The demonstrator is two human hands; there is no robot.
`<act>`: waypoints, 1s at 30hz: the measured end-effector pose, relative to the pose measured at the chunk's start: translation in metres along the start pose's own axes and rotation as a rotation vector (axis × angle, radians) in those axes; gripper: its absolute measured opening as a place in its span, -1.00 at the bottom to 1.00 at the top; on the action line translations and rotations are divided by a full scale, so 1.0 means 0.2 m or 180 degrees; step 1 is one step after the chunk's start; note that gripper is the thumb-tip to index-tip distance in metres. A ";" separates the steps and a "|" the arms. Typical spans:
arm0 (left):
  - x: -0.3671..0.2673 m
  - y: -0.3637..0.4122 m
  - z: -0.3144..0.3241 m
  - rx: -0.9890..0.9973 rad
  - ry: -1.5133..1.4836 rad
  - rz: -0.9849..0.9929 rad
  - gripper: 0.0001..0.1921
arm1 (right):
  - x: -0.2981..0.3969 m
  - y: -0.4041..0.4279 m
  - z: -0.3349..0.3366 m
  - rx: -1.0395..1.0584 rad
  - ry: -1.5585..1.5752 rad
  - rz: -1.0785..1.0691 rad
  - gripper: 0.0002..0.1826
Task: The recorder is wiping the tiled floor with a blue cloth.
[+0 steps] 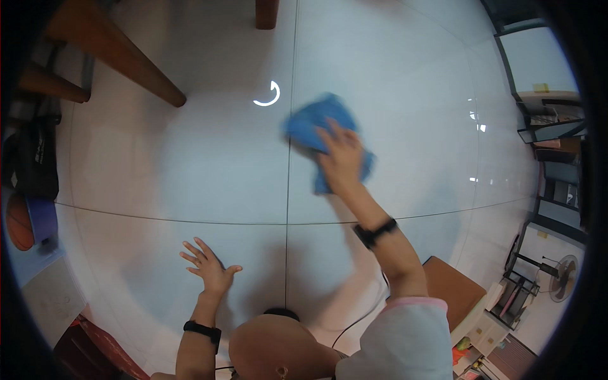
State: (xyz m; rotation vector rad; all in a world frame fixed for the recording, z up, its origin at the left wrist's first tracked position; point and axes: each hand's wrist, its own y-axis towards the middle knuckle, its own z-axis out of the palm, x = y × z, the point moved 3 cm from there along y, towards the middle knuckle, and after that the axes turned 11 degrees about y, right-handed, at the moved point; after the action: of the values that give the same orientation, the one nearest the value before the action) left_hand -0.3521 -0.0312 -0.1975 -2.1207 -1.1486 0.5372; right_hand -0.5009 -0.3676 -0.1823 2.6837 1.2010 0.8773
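Observation:
My right hand (343, 154) presses down on a blue cloth (319, 121) that lies crumpled on the glossy white tiled floor (223, 156). The cloth and the hand are slightly blurred, and the palm hides part of the fabric. Lower left, my left hand (207, 267) has its fingers spread and holds nothing. It is over or on the floor; I cannot tell whether the palm touches the tile. Each wrist wears a black band. My bent knee shows at the bottom, between my arms.
Wooden furniture legs (142, 64) stand at the upper left, another (267, 13) at the top. On the left are a black bag (35, 159) and a basketball (20, 222) beside a purple box (42, 218). A fan (564, 278) and shelves line the right. A thin cable (361, 319) trails beside me.

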 end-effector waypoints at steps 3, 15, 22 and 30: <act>0.02 0.01 0.03 -0.0247 0.0144 0.0032 0.40 | 0.10 0.32 0.18 0.0372 -0.0314 -0.0486 -0.44; -0.06 -0.03 -0.01 0.0017 0.0058 0.0126 0.35 | -1.19 -1.03 -0.90 -0.1258 -0.1019 0.3817 -0.50; -0.01 0.01 -0.01 -0.0125 0.0157 -0.0037 0.32 | -0.19 -0.88 -0.30 -0.0953 -0.0515 0.1474 -0.54; 0.21 -0.01 -0.15 -0.0273 -0.0302 0.0516 0.17 | 0.26 -0.98 -0.24 0.0394 -0.0262 0.0270 -0.47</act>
State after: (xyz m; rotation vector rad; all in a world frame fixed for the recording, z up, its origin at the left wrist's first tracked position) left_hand -0.3121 -0.0049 -0.1772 -2.2972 -1.0737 0.6801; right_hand -0.6278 -0.2036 -0.1746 2.8568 1.1689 0.7166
